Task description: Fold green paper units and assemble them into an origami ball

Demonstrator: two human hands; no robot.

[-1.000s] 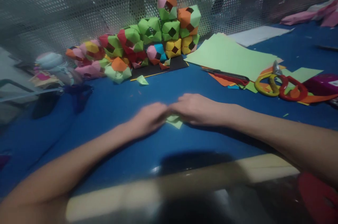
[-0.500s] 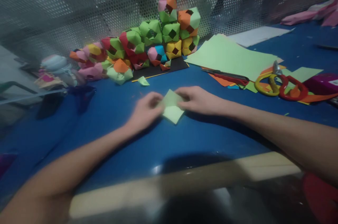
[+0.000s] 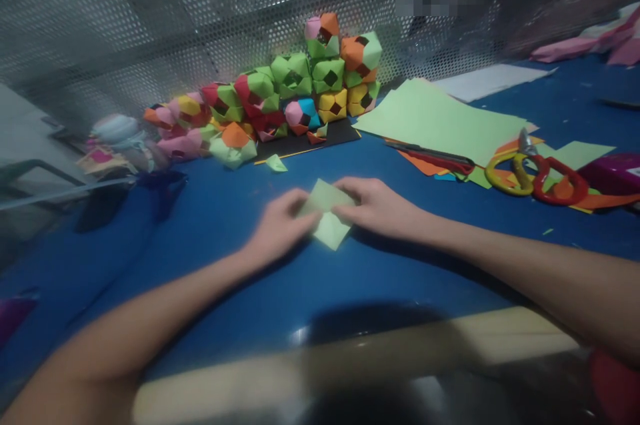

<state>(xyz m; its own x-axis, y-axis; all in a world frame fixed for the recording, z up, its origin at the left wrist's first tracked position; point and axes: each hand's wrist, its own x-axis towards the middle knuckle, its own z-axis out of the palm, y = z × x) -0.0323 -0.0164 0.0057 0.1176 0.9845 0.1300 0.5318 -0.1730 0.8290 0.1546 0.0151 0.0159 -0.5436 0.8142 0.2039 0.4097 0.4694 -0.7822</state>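
Observation:
A small light-green folded paper square [image 3: 327, 219] sits at the middle of the blue table [image 3: 210, 225]. My left hand [image 3: 280, 227] pinches its left side with curled fingers. From the other side my right hand [image 3: 380, 206] grips the paper's right and upper edge. Both hands rest low on the table, close together, with the paper between them.
A heap of coloured folded paper cubes [image 3: 295, 88] stands at the back against a perforated metal screen [image 3: 150, 18]. Light-green paper sheets [image 3: 440, 119] lie back right, with yellow and red scissors [image 3: 537, 175] and orange scraps beside them. A wooden strip [image 3: 350, 365] runs along the near edge.
The paper, almost covered under both hands a second ago, now shows as an opened square between them. The view has shifted slightly downward.

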